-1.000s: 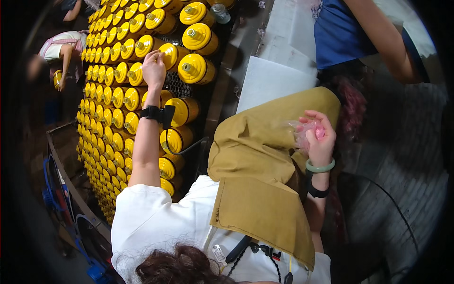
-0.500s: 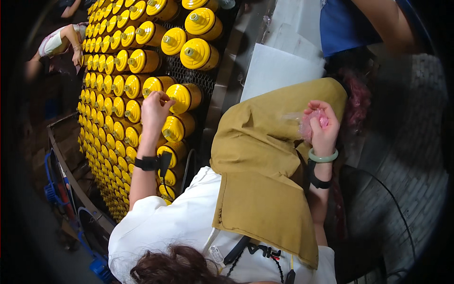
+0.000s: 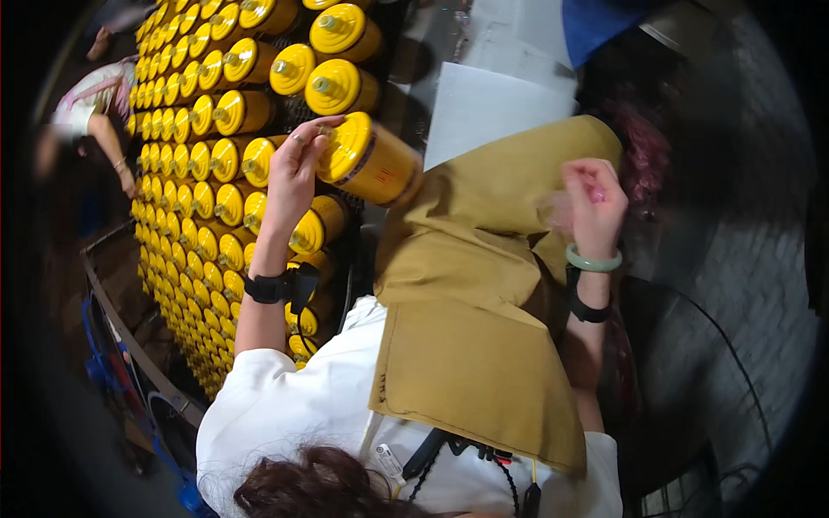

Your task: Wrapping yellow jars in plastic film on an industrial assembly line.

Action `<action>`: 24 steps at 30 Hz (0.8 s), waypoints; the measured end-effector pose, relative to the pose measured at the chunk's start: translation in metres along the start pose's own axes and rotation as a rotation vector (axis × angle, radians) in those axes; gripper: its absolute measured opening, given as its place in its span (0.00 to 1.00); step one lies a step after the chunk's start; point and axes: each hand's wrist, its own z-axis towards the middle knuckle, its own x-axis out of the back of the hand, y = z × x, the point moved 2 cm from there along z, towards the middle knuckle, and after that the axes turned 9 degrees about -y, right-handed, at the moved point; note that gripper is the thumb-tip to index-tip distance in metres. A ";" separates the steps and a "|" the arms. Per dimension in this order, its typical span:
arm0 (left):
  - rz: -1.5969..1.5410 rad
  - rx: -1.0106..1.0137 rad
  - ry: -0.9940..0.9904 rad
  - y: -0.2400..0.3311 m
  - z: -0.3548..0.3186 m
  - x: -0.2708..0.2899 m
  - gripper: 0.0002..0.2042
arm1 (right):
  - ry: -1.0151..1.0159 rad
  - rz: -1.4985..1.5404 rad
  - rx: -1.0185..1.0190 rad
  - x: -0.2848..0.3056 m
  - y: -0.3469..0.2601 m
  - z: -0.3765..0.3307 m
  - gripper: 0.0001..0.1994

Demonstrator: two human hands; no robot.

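My left hand (image 3: pixel 294 169) grips a yellow can (image 3: pixel 369 161) by its cap and holds it lifted and tilted above the rows of yellow cans (image 3: pixel 203 164). My right hand (image 3: pixel 594 205) is raised over my tan apron (image 3: pixel 484 285), fingers closed on a small crumpled clear piece with pink on it (image 3: pixel 566 205). A black band sits on my left wrist. A green bangle and a black band circle the right wrist.
Many yellow cans stand packed in rows on a black grid rack with a metal frame (image 3: pixel 129 337) at its left. A white sheet (image 3: pixel 492 108) lies right of the cans. Another person (image 3: pixel 99 108) bends at far left; a person in blue (image 3: pixel 604 22) stands above.
My left hand has pulled back from the far cans toward me and now holds one can lifted off the rack. My right hand has stayed over the apron.
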 end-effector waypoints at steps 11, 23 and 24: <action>-0.364 -0.251 -0.707 0.045 0.094 -0.121 0.13 | -0.083 -0.130 0.372 -0.026 -0.043 0.003 0.18; -0.332 -0.236 -0.690 0.042 0.084 -0.132 0.14 | -0.189 -0.203 0.307 -0.014 -0.038 -0.004 0.10; -0.330 -0.225 -0.685 0.044 0.083 -0.130 0.14 | -0.182 -0.207 0.300 -0.013 -0.038 -0.002 0.10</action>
